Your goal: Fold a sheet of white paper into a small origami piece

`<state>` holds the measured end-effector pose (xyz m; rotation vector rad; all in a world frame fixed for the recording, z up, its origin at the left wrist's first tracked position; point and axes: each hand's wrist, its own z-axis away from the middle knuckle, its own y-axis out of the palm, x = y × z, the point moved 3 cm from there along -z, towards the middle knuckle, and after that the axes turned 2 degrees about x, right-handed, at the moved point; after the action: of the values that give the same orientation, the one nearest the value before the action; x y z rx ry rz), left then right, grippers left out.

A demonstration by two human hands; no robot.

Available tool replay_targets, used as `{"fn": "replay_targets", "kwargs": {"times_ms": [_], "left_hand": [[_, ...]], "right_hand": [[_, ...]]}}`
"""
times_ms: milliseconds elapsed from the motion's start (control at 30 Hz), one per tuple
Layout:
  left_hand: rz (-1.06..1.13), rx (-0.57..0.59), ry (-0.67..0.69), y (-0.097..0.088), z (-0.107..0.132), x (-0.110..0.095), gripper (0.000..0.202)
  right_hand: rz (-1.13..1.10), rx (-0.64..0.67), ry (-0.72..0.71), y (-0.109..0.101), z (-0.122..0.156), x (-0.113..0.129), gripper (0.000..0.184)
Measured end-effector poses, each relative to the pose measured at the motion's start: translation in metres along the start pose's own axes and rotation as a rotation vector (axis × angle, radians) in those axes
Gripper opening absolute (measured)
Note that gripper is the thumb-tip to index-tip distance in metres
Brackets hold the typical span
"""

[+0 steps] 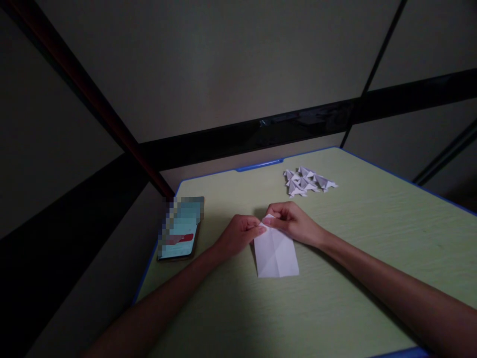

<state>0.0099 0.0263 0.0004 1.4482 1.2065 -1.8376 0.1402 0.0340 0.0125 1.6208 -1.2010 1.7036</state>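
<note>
A creased sheet of white paper (276, 252) is between my two hands, its far end partly folded and its near end hanging toward me over the table. My left hand (244, 233) pinches the far left corner between thumb and fingers. On the far right side, my right hand (288, 221) grips the folded edge, thumb on top. The two thumbs almost meet at the top of the sheet. My fingers hide part of the fold.
Several small folded white paper figures (307, 181) sit grouped at the back of the pale green table (372, 238). A phone with a lit screen (182, 228) lies at the left edge. A blue strip (260, 165) lines the back edge, with cabinet panels (231, 74) behind.
</note>
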Motion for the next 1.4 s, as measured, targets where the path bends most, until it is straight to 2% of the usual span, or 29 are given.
{"fn": "replay_targets", "kwargs": {"times_ms": [200, 400, 467, 700, 867, 967, 1067, 1167, 1233, 1300, 1400], "left_hand": [[0.085, -0.048, -0.111, 0.004, 0.002, -0.004, 0.030], [0.053, -0.218, -0.073, -0.004, 0.003, -0.005, 0.033], [0.052, -0.256, -0.057, -0.008, 0.003, -0.006, 0.033], [0.040, -0.270, -0.021, -0.011, 0.004, -0.004, 0.037], [0.095, -0.187, 0.017, -0.008, 0.001, -0.002, 0.029], [0.057, -0.179, 0.032, -0.007, 0.001, -0.004, 0.021], [0.054, -0.251, 0.015, -0.009, 0.002, -0.004, 0.021], [0.109, -0.367, 0.014, -0.012, 0.002, -0.003, 0.023], [0.143, -0.439, 0.019, -0.014, 0.002, -0.002, 0.025], [0.176, -0.471, 0.029, -0.015, 0.001, -0.001, 0.027], [0.204, -0.439, 0.023, -0.014, -0.001, -0.001, 0.027]], "right_hand": [[0.017, -0.092, 0.065, -0.005, -0.001, 0.000, 0.032], [-0.137, -0.027, 0.106, -0.010, -0.003, -0.002, 0.020], [-0.168, -0.041, 0.090, -0.013, -0.003, -0.003, 0.020], [-0.109, -0.138, 0.073, -0.015, -0.002, -0.001, 0.022], [-0.100, -0.038, 0.068, -0.010, 0.000, -0.001, 0.022], [-0.148, 0.018, 0.070, -0.004, 0.000, -0.001, 0.024], [-0.222, 0.053, 0.069, 0.002, -0.002, -0.002, 0.025], [-0.276, 0.076, 0.093, 0.004, -0.004, -0.004, 0.039], [-0.287, -0.007, 0.087, 0.000, -0.005, -0.004, 0.046], [-0.295, -0.155, 0.060, -0.007, -0.005, -0.003, 0.048], [-0.356, -0.368, 0.016, -0.017, -0.003, -0.001, 0.052]]}}
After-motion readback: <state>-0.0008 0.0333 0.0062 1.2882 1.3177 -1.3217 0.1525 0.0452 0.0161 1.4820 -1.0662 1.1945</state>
